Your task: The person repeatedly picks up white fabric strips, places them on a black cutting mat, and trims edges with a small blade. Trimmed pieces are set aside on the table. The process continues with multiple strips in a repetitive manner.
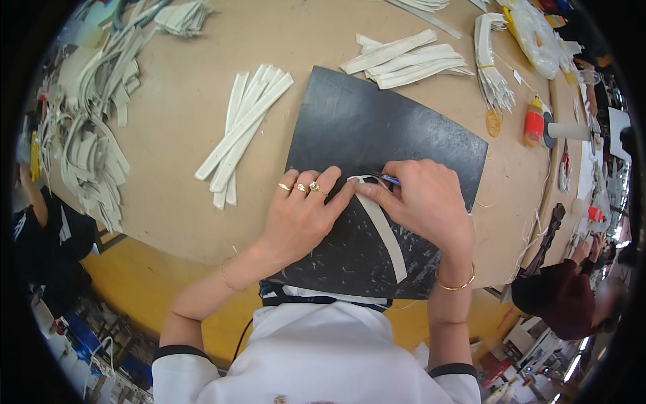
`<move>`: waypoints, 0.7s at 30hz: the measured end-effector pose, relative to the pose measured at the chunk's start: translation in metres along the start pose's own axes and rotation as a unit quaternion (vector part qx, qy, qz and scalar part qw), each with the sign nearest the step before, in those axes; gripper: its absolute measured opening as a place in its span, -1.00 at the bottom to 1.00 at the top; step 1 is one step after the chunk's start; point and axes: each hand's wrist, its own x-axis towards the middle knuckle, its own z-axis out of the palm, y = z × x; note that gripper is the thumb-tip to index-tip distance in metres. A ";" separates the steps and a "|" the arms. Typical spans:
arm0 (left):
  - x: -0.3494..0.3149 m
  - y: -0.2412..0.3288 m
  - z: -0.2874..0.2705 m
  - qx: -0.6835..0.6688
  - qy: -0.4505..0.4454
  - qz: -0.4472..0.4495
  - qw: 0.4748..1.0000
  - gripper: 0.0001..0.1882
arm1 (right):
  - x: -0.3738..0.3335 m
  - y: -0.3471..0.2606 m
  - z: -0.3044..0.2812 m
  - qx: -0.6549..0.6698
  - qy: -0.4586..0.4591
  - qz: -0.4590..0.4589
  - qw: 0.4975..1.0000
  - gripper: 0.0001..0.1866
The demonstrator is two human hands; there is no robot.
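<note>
On the black mat (404,135), a strip is lying under crowded fingertips

The pale strip (383,232) is slanting from between the two hands toward the mat's near edge, its lower end lying loose. The left hand (299,212) is bending its fingers over the mat, a fingertip touching the strip's upper end; whether it is pinching or only pressing cannot be told, since its thumb is not showing. The right hand (431,202) is gripping a small blue tool (391,180), while its thumb is resting near that same end.

Risk, it seems, is gathering where the fingertips are meeting. The tool's dark tip is pointing left, close to the left hand; if it is a blade, which is too small to make out, a slip could be nicking a finger. The narrow end is offering little to hold, so a weak hold could be letting the strip twist under the tool. With nothing pinning its lower end, a brush of the right arm could be swinging it askew.

Loose strips (245,131) are lying left of the mat; because they are looking so alike, this one could be getting mixed among them.
</note>
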 end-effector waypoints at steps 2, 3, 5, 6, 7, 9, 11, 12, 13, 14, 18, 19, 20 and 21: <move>0.001 -0.003 0.003 -0.004 -0.002 -0.006 1.000 -0.64 | 0.008 -0.001 0.001 0.010 0.019 -0.009 1.000 -0.53; 0.001 -0.004 0.003 -0.010 -0.007 -0.008 1.000 -0.64 | 0.012 -0.001 0.002 0.020 0.017 0.002 1.000 -0.54; 0.001 -0.005 0.004 -0.020 -0.010 -0.014 1.000 -0.65 | 0.015 -0.001 0.005 0.043 0.021 0.020 0.999 -0.58; 0.001 -0.005 0.005 -0.023 -0.009 -0.017 1.000 -0.65 | 0.016 -0.001 0.007 0.055 0.026 0.025 0.998 -0.60; 0.001 -0.005 0.005 -0.029 -0.008 -0.020 0.999 -0.66 | 0.016 -0.001 0.009 0.072 0.042 0.016 0.996 -0.62; 0.001 -0.006 0.006 -0.028 -0.003 -0.018 0.999 -0.66 | 0.014 0.001 0.014 0.079 0.054 -0.003 0.995 -0.68; 0.001 -0.006 0.006 -0.036 -0.001 -0.021 0.999 -0.66 | 0.010 0.005 0.018 0.081 0.074 -0.039 0.993 -0.75; 0.001 -0.006 0.006 -0.043 -0.002 -0.024 0.999 -0.66 | 0.007 0.008 0.019 0.078 0.082 -0.059 0.992 -0.78; 0.001 -0.006 0.006 -0.051 -0.001 -0.027 0.998 -0.66 | 0.003 0.011 0.020 0.077 0.095 -0.086 0.989 -0.80; 0.002 -0.006 0.006 -0.055 -0.001 -0.029 0.998 -0.65 | 0.000 0.013 0.023 0.082 0.103 -0.093 0.987 -0.81; 0.004 -0.007 0.003 -0.065 -0.009 -0.035 0.997 -0.60 | -0.016 0.018 0.040 0.039 0.164 -0.139 0.976 -0.71; 0.005 -0.006 0.002 -0.068 -0.015 -0.038 0.997 -0.59 | -0.020 0.019 0.045 0.009 0.182 -0.150 0.972 -0.67; 0.005 -0.006 0.001 -0.067 -0.018 -0.039 0.997 -0.59 | -0.022 0.021 0.050 -0.009 0.202 -0.165 0.965 -0.65; 0.005 -0.006 0.001 -0.068 -0.022 -0.042 0.997 -0.59 | -0.024 0.021 0.056 -0.028 0.222 -0.180 0.958 -0.63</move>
